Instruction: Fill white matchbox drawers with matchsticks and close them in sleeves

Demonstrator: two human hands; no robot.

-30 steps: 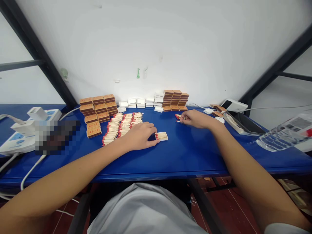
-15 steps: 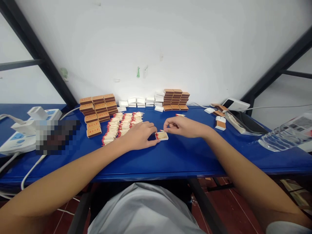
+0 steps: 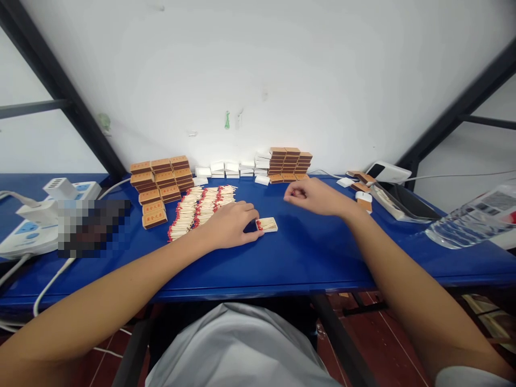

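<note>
A small white matchbox tray (image 3: 273,228) lies on the blue table with red-headed matches inside. My left hand (image 3: 234,224) has its thumb and forefinger about the tray's left end, steadying it. Apart from the tray, to its upper right, my right hand (image 3: 312,196) is low over the table with its fingers curled closed. What its fingertips hold, if anything, is hidden. Rows of loose matches (image 3: 185,215) with red heads lie just left of and behind my left hand.
Stacked brown matchboxes (image 3: 161,177) stand at the back left, with more brown boxes (image 3: 290,161) at the back centre. White trays (image 3: 231,169) line the wall. A power strip (image 3: 32,231) is on the left; a plastic bottle (image 3: 471,220) and a black-lined container (image 3: 407,204) are right.
My right hand has moved from the tray up and to the right, over the spot where a few loose matches lay. My left hand stays at the tray.
</note>
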